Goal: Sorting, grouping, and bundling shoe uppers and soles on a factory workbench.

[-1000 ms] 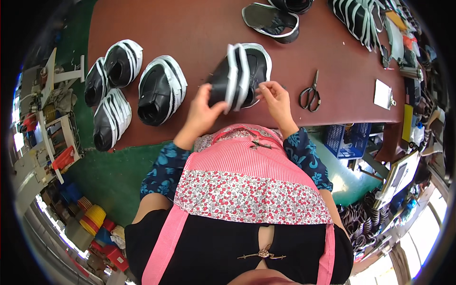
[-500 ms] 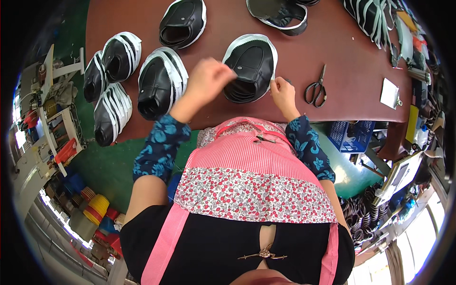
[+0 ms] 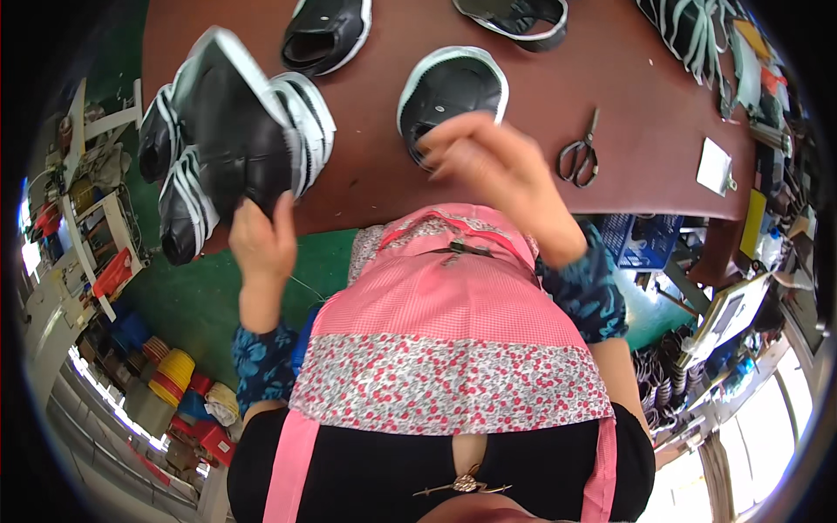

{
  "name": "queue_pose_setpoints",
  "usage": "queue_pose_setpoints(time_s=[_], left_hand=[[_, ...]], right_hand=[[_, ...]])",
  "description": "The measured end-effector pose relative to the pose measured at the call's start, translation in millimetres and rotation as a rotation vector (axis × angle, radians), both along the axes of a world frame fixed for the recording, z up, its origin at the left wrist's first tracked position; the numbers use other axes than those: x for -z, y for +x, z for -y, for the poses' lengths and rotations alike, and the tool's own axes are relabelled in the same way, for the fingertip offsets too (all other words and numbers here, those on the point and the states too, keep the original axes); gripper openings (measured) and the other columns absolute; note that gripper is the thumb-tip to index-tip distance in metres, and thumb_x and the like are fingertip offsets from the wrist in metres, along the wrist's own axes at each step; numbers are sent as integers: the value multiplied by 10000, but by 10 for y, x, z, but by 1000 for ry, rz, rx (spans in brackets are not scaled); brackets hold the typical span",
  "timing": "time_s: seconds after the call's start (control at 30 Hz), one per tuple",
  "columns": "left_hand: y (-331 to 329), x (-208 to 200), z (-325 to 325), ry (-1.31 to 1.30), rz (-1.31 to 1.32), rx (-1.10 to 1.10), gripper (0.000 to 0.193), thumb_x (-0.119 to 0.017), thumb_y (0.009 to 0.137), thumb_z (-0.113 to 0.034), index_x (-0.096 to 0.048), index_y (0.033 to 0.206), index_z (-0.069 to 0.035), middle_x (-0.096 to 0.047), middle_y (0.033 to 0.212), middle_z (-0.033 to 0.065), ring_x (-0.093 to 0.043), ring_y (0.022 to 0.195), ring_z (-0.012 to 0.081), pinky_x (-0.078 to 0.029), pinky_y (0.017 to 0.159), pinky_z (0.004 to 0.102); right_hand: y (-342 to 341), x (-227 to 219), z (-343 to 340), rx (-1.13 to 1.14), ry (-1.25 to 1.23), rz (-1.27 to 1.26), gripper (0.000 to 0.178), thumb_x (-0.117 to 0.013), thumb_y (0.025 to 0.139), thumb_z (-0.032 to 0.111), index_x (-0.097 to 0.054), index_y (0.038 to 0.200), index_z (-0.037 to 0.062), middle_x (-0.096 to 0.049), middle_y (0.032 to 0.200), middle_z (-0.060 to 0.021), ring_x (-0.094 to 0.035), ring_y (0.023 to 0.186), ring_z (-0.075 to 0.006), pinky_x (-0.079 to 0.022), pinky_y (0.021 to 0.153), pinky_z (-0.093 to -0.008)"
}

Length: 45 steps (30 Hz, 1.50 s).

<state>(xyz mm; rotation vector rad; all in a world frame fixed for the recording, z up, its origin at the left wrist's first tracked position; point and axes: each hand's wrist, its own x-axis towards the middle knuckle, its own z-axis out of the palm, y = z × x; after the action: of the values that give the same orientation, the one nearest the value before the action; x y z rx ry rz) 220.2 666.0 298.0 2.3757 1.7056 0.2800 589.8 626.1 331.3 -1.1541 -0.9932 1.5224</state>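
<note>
My left hand [image 3: 261, 242] is closed on the near end of a black shoe upper [image 3: 231, 131] with a white edge, pinched between thumb and fingers. That upper is tilted and blurred, in front of a stack of white-edged uppers [image 3: 307, 126] at the table's left. Over the near end of another black shoe upper [image 3: 449, 87], lying mid-table, is my right hand [image 3: 497, 161]. Its fingers are stretched out and somewhat blurred, with nothing visible in them. They hide part of that upper; whether they touch it I cannot tell.
Scissors [image 3: 579, 155] lie on the brown table [image 3: 375, 187], right of my right hand. Further right is a white paper [image 3: 715, 166]. More uppers [image 3: 327, 35] lie at the far side and left edge [image 3: 183, 209]. A blue crate [image 3: 641, 244] stands below the right front edge.
My left hand has moved left from the middle upper and now grips an upper at the left. My right hand has swung from that middle upper's right side to over its near end.
</note>
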Motion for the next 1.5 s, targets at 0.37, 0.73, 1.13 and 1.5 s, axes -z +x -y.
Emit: queue_pose_setpoints(time_s=[0.37, 0.73, 1.13, 1.5], left_hand=[[-110, 969, -288, 293, 86, -57, 420, -868, 894, -168, -659, 1239, -51, -655, 1187, 152, -631, 1119, 398, -512, 965, 491], [1764, 1744, 337, -82, 289, 653, 246, -867, 806, -262, -695, 933, -139, -620, 956, 49, -646, 941, 284, -509, 799, 427], [489, 1000, -132, -975, 1280, -513, 387, -825, 949, -20, -727, 1323, -8, -765, 1236, 60, -740, 1096, 168, -607, 972, 359], [132, 184, 663, -75, 32, 138, 455, -776, 1024, -305, -703, 1332, 21, -728, 1190, 299, -711, 1045, 515, -577, 884, 555]], right_hand=[[-171, -1365, 134, -742, 476, -513, 362, -694, 1005, 164, -785, 1342, 71, -570, 907, -23, -589, 841, -202, -460, 698, -352], [577, 316, 395, 211, -154, 139, 345, -640, 1111, 177, -713, 1382, -24, -753, 1269, -62, -661, 1160, -127, -481, 1029, -286], [705, 2920, 420, 503, -529, 176, 321, -693, 1091, 219, -736, 1362, 53, -785, 1178, -33, -730, 1011, -132, -551, 845, -292], [798, 2942, 451, 371, -582, 201, 313, -734, 1079, 318, -755, 1292, 90, -735, 1099, 34, -653, 978, -77, -523, 843, -261]])
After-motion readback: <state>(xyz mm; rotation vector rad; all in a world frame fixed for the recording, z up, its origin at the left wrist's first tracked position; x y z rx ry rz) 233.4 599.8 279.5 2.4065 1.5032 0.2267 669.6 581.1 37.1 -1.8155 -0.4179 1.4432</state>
